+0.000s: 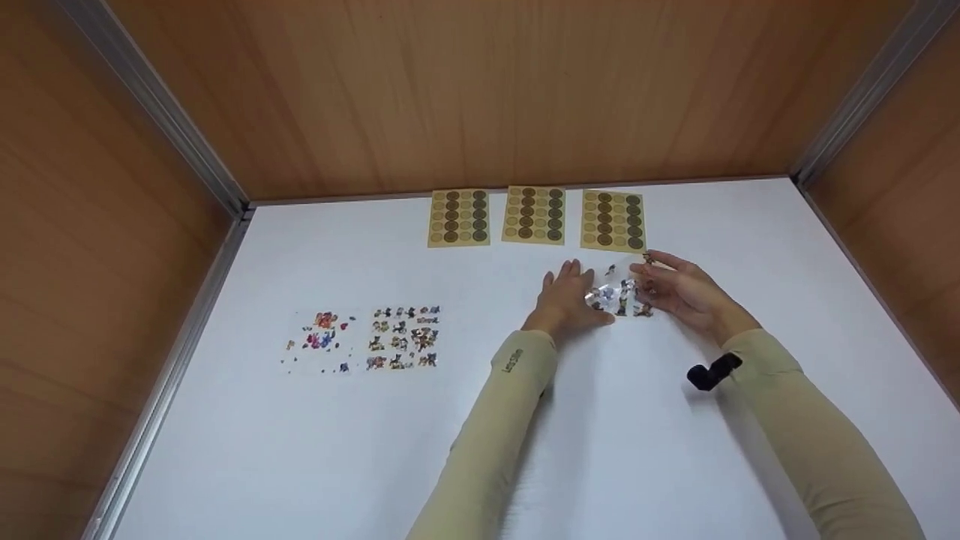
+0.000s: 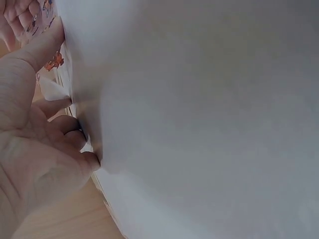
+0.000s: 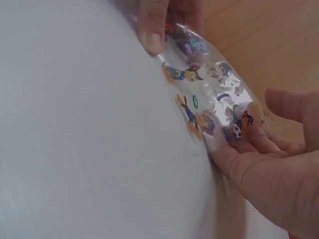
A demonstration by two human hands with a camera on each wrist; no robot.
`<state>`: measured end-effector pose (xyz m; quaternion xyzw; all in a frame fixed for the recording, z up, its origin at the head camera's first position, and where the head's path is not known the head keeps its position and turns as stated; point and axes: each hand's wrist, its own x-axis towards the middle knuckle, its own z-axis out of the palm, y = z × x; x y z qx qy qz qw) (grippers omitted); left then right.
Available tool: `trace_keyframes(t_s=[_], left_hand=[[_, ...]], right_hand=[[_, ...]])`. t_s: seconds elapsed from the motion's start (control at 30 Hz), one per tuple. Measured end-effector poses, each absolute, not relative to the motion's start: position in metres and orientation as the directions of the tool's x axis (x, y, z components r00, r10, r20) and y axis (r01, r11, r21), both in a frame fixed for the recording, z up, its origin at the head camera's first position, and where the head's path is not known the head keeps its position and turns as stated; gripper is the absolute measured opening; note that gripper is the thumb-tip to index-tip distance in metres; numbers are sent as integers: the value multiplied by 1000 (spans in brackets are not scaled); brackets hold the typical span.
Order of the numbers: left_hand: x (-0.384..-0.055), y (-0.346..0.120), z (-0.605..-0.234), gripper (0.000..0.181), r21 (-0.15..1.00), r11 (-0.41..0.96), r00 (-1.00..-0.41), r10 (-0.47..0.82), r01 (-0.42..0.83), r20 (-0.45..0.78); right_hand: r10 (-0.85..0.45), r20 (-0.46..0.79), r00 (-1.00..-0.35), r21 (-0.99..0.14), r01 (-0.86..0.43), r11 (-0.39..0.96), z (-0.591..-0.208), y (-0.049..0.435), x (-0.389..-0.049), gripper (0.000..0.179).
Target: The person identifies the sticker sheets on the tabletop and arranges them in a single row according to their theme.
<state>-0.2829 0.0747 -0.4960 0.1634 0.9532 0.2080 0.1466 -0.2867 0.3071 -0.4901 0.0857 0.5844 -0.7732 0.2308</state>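
Observation:
A clear sticker sheet [image 1: 622,307] with small cartoon figures lies between my two hands, its surface bent and shiny. My right hand [image 1: 694,296] grips its right part; the right wrist view shows fingers on both sides of the clear film [image 3: 204,89]. With fingers spread, my left hand [image 1: 566,304] rests on the white table at the sheet's left side. Its thumb [image 3: 153,37] presses near the sheet's edge. In the left wrist view the left fingertips [image 2: 92,160] touch the tabletop, and only a sliver of the sheet [image 2: 56,60] shows.
Two more clear sticker sheets lie to the left, one with scattered small figures [image 1: 320,341], one with rows of figures [image 1: 399,343]. Three yellow cards [image 1: 458,218] with round stickers line the back. Wooden walls [image 1: 480,90] enclose the white table [image 1: 300,450].

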Motion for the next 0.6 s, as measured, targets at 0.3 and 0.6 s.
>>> trace_keyframes(t_s=[0.3, 0.6], left_hand=[[-282, 75, -501, 98, 476, 847, -910, 365, 237, -195], [-280, 76, -502, 115, 542, 825, -933, 306, 160, -190]], right_hand=[[-235, -383, -893, -876, 432, -215, -489, 298, -287, 67], [-232, -338, -912, -907, 381, -177, -492, 296, -285, 61]])
